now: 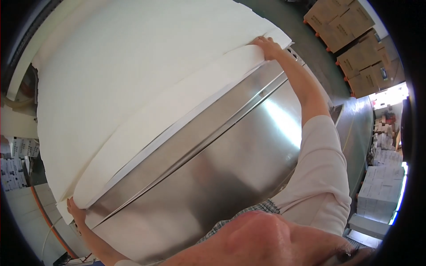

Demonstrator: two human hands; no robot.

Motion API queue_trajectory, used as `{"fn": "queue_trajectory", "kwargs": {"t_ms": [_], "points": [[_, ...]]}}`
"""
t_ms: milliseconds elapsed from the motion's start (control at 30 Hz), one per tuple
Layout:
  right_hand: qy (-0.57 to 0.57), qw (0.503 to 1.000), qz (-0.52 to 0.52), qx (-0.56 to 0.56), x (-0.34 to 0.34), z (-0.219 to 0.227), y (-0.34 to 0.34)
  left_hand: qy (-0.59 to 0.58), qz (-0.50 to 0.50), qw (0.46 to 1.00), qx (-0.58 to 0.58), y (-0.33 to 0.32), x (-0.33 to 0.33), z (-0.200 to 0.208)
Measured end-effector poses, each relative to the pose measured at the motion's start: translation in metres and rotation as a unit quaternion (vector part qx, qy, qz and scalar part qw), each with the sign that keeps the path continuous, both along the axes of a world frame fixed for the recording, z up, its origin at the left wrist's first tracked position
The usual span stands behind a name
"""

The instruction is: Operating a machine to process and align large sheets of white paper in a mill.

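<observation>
A broad white sheet (146, 57), of paper or thin soft material, covers most of the surface ahead of me. Its near side is bent over into a long curved flap (177, 111), running from lower left to upper right. My left hand (76, 213) grips the flap's left end, its fingers partly hidden by the material. At the far right corner, my right hand (269, 47) is closed around the other end. Beneath the flap shows a shiny metal work surface (222, 164) with a long narrow seam across it.
Stacks of brown cartons (341, 26) stand on orange-footed pallets at the upper right. White boxes (379, 190) are piled at the right, and more wrapped stacks (15, 170) at the left. An orange hose or pipe (49, 221) runs down the lower left. Green floor (310, 48) borders the table.
</observation>
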State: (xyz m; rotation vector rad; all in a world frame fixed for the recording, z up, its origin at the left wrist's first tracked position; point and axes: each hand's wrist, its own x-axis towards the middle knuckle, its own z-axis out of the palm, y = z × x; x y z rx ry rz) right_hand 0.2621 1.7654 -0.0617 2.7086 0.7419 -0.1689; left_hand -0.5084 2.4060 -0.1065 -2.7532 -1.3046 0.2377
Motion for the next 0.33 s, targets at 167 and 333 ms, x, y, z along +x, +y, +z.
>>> {"fn": "queue_trajectory", "kwargs": {"t_ms": [167, 333], "points": [[-0.077, 0.992, -0.014, 0.103, -0.016, 0.011, 0.002, -0.104, 0.005, 0.987, 0.123, 0.004, -0.015, 0.004], [-0.133, 0.976, 0.071, 0.159, -0.005, 0.018, -0.04, -0.205, 0.001, 0.961, 0.185, -0.002, -0.007, 0.006]]}}
